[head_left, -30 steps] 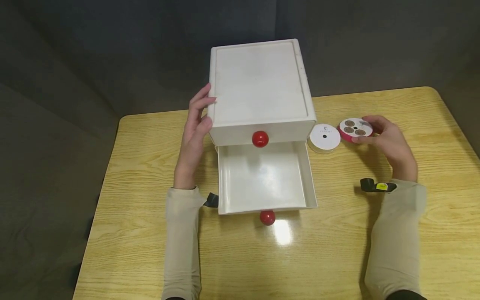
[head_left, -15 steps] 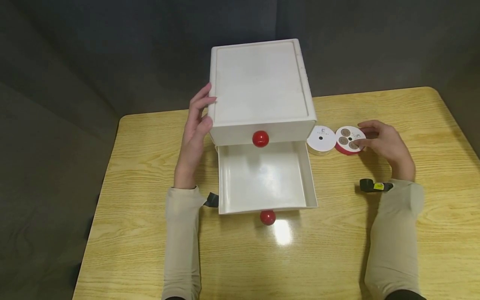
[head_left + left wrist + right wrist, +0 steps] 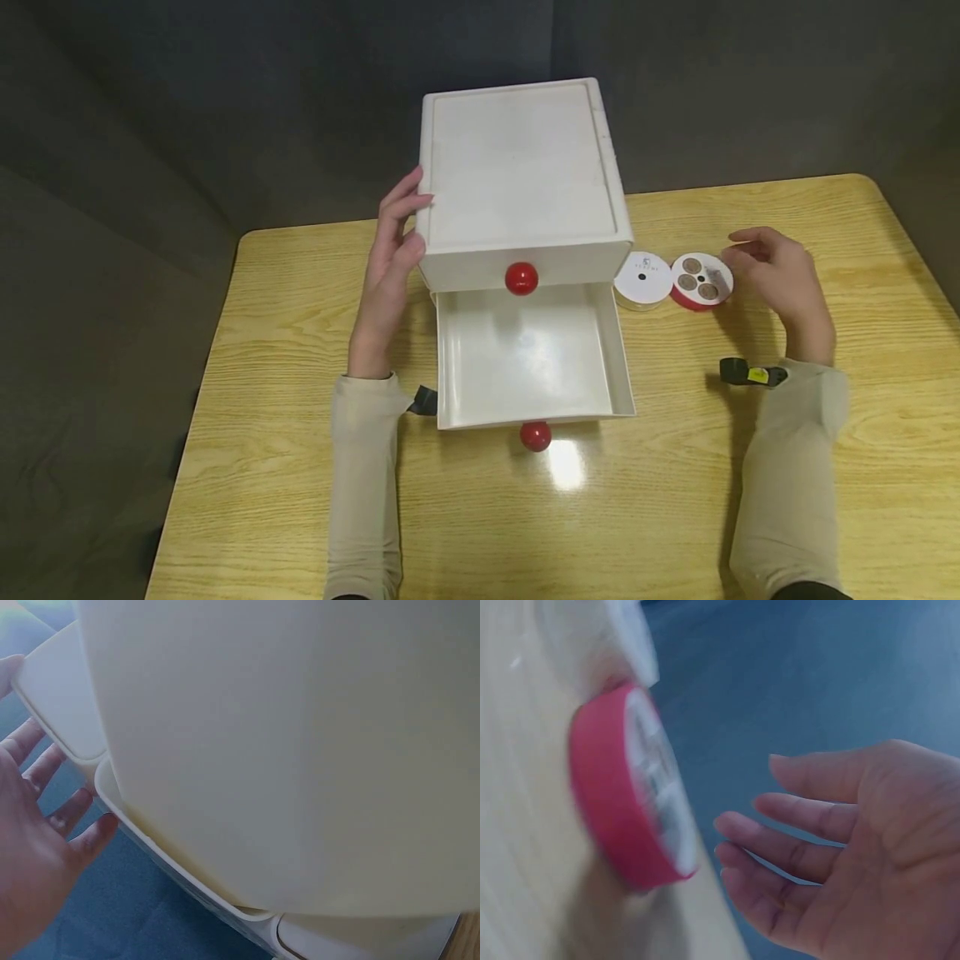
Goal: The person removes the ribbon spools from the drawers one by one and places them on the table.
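A white two-drawer box (image 3: 521, 167) stands at the middle back of the table, its lower drawer (image 3: 528, 358) pulled out with nothing in it. My left hand (image 3: 390, 258) rests against the box's left side, fingers straight; the left wrist view shows its fingertips (image 3: 94, 840) along the edge. To the right of the box, a red ribbon spool (image 3: 702, 282) with a white face lies flat beside a cream ribbon spool (image 3: 643, 279). Just right of the red spool is my right hand (image 3: 780, 275), its fingers loosely bent; the right wrist view shows a gap between them and the spool (image 3: 607, 780).
Red round knobs are on the upper drawer front (image 3: 465, 271) and on the lower drawer. The wooden table (image 3: 285, 467) ends at a dark curtain (image 3: 300, 100) behind the box.
My right hand brought the red spool left and toward me, beside the cream spool, then let go and drew back right. The cream spool shifted slightly. My left hand has not moved.
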`<state>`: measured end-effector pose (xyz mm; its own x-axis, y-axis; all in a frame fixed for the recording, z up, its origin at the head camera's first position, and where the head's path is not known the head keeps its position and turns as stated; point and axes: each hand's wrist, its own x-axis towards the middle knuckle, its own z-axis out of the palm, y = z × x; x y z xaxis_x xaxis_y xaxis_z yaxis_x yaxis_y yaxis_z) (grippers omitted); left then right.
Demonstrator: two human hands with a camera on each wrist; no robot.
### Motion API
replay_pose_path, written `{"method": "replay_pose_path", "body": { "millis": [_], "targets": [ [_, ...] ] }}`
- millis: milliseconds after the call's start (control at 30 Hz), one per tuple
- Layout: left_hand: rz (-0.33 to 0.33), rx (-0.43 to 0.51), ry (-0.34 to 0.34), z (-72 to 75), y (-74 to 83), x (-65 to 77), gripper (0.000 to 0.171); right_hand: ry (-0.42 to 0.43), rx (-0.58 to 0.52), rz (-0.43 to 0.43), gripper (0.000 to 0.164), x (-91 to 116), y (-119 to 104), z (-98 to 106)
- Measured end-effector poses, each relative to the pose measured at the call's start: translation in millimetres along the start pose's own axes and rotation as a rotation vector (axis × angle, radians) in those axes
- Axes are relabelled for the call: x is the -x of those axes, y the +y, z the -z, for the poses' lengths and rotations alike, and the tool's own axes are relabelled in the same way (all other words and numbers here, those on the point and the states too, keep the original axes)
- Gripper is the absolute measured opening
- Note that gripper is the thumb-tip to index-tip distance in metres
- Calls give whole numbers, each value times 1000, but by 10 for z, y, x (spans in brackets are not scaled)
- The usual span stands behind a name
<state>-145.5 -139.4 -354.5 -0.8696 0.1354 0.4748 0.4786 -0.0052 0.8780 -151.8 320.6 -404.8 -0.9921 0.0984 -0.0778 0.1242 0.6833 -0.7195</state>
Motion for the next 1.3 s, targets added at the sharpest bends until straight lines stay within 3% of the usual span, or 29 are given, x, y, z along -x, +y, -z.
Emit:
{"method": "replay_pose_path", "body": {
  "millis": [100, 233, 400, 633, 833, 933, 1100, 1200, 1300],
  "targets": [
    [-1, 0, 4, -2, 3, -2, 74, 63, -26, 23, 49, 43, -108, 53],
    [1, -10, 7, 0, 4, -2, 64, 117, -53, 61, 46, 116, -278, 114],
    [7, -29, 4, 0, 11, 2, 55, 66, -79, 157, 40, 270, -581, 151],
    [20, -23, -12, 7, 32, 2, 54, -185, -36, 341, 20, 672, -1191, 103],
    [31, 3, -45, 29, 35, -5, 55, -483, 42, 732, 17, 1024, -1523, -1],
    [36, 13, -49, 31, 35, -10, 53, -696, 51, 846, 13, 1153, -1635, -76],
    [38, 16, -45, 34, 29, -16, 52, -932, 107, 856, 29, 1333, -1811, -275],
    [33, 10, -39, 34, 22, -18, 53, -982, 173, 816, 36, 1421, -1897, -422],
    [29, 3, -30, 33, 11, -19, 53, -973, 235, 786, 28, 1494, -1956, -543]
  ]
}}
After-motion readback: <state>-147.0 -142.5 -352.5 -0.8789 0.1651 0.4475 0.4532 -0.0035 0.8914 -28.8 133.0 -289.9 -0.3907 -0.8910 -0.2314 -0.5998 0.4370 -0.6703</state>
